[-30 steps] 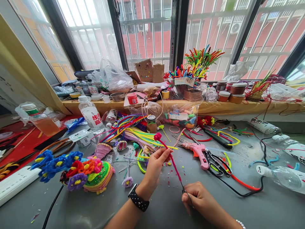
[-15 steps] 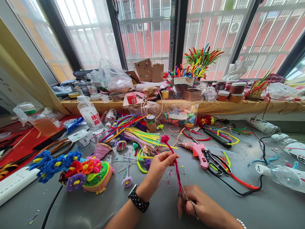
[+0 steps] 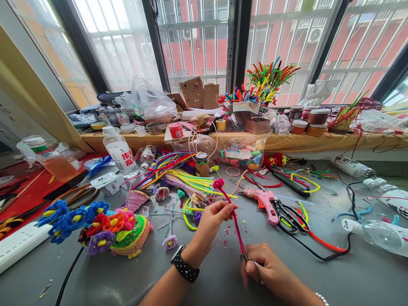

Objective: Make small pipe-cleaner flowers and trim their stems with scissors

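Note:
Between thumb and fingers, my left hand (image 3: 219,216) pinches a magenta pipe cleaner (image 3: 236,225) whose top end is curled into a small bud. The stem slants down to the right. My right hand (image 3: 264,263) is closed around the handles of a pair of scissors (image 3: 246,254), whose blades lie against the lower part of the stem. The fingers partly hide the handles. Small magenta fuzz bits are scattered on the grey table (image 3: 216,280) behind the stem. A lilac pipe-cleaner flower (image 3: 170,242) lies left of my left wrist.
At left sit blue pipe-cleaner flowers (image 3: 76,219) and a coiled green-and-pink piece (image 3: 137,238). A bundle of pipe cleaners (image 3: 191,182) lies behind my hands. A pink glue gun (image 3: 266,202), black-handled scissors (image 3: 291,219) and plastic bottles (image 3: 382,236) are on the right.
My right hand and the scissors have shifted slightly up and to the right along the lower stem. My left hand and the bud have moved slightly left.

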A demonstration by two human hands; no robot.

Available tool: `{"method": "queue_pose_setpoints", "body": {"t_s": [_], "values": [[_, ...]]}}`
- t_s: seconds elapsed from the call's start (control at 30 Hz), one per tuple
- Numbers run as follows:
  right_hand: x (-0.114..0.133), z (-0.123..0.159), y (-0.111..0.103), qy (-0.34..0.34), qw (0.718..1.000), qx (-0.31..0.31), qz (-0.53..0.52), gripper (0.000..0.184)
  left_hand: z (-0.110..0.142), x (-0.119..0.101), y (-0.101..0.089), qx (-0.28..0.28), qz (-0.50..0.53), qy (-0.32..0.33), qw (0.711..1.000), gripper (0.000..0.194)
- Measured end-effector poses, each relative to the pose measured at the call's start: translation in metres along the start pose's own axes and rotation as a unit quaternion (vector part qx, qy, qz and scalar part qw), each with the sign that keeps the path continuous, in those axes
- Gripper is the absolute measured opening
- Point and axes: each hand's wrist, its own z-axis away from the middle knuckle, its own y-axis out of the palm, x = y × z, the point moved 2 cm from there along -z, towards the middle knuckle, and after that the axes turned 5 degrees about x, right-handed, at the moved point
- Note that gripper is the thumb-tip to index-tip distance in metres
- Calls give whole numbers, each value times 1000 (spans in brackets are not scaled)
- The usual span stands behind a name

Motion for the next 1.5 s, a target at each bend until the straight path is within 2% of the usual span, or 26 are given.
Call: {"method": "queue_pose_setpoints", "body": {"t_s": [0.3,0.57,0.67,0.73,0.83,0.93,1.17,1.27,1.5], "values": [[1,-3,-2,19,999,-33,7,69,1,0,-2,-25,28,0,999,16],[2,-1,-5,57,998,-25,9,68,3,-6,-3,-72,42,9,996,19],[6,-1,-7,56,998,-8,-4,68,3,-6,-1,-54,36,5,998,19],[9,-2,-10,47,998,-20,-32,65,4,-5,0,-37,34,-1,999,17],[9,-2,-15,68,991,-66,-99,52,5,-2,2,-14,22,-22,999,17],[8,-2,-18,105,978,-77,-163,37,5,-1,4,16,10,-41,999,18],[11,-3,-17,119,977,-66,-164,30,6,-2,6,37,4,-55,998,19],[9,-2,-16,107,979,-55,-163,29,5,-1,5,26,9,-51,998,19],[3,-3,-16,111,982,-40,-149,38,0,-3,-5,-61,74,-40,995,20]]}}
